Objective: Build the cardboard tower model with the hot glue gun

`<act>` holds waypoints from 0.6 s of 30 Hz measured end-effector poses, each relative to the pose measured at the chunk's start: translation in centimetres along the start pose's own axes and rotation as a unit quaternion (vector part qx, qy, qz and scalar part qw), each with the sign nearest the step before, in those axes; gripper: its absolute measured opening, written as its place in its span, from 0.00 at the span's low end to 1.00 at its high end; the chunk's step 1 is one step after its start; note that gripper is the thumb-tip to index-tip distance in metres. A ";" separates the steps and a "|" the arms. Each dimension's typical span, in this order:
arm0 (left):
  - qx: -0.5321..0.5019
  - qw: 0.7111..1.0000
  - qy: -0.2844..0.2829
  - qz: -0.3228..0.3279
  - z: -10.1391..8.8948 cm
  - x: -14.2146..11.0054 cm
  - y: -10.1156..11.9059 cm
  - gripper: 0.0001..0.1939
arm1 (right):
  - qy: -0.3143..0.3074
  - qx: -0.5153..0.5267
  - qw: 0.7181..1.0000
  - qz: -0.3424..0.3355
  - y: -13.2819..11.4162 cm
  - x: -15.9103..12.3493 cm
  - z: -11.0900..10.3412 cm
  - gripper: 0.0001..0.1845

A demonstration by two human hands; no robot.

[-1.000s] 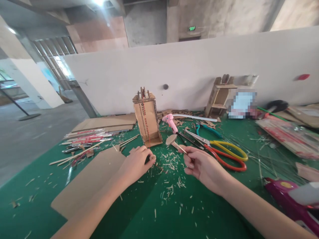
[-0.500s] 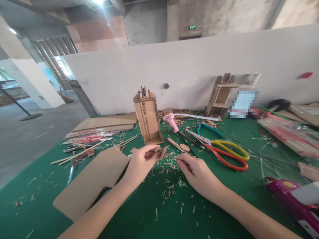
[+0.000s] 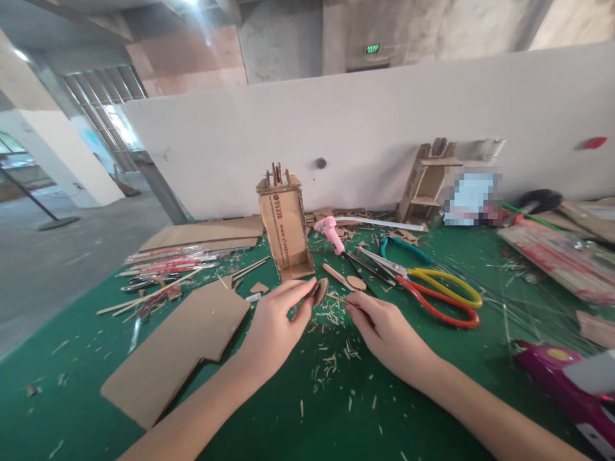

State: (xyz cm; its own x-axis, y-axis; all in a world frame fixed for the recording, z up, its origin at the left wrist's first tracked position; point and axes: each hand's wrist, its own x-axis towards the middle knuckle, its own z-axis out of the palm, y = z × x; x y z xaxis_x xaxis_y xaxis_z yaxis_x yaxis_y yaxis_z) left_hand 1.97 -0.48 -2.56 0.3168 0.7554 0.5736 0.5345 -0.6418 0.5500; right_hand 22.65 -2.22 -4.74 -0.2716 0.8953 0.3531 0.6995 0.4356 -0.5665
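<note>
Over the middle of the green desk, a small round brown cardboard piece is pinched on edge between the thumb and fingers of the left hand. Facing it, the right hand grips a thin wooden stick, its tip near the round piece; whether they touch is unclear. Pale shavings lie scattered beneath. Just beyond the hands are a flat tan cardboard disc and a narrow cardboard strip, with an upright brown cardboard box behind the left hand. Farther right lie a pink glue gun, teal-handled pliers and large scissors with red and yellow handles. A big, notched brown cardboard sheet lies left of the left hand, partly under the forearm. Against the white partition leans or stands a second cardboard structure.
</note>
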 end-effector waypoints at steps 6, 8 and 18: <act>-0.024 1.000 -0.005 0.003 -0.2 0.1 0.0 0.14 | 0.037 -0.012 0.998 -0.044 0.5 -0.6 0.2 0.09; -0.027 1.000 0.001 0.010 -0.3 0.0 0.2 0.14 | 0.047 0.000 0.998 -0.045 0.5 -0.6 0.3 0.09; -0.063 0.997 0.038 -0.003 -0.4 -0.5 1.3 0.13 | 0.001 0.092 0.996 0.014 -0.9 -0.3 0.1 0.16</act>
State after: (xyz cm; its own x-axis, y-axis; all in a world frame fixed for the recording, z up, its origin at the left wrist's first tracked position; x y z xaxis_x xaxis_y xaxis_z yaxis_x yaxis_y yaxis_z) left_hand 2.19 -1.75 -1.84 0.2510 0.7504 0.6115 0.4321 -0.6521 0.6229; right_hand 22.03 -2.88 -4.47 -0.2528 0.9070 0.3369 0.5734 0.4209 -0.7029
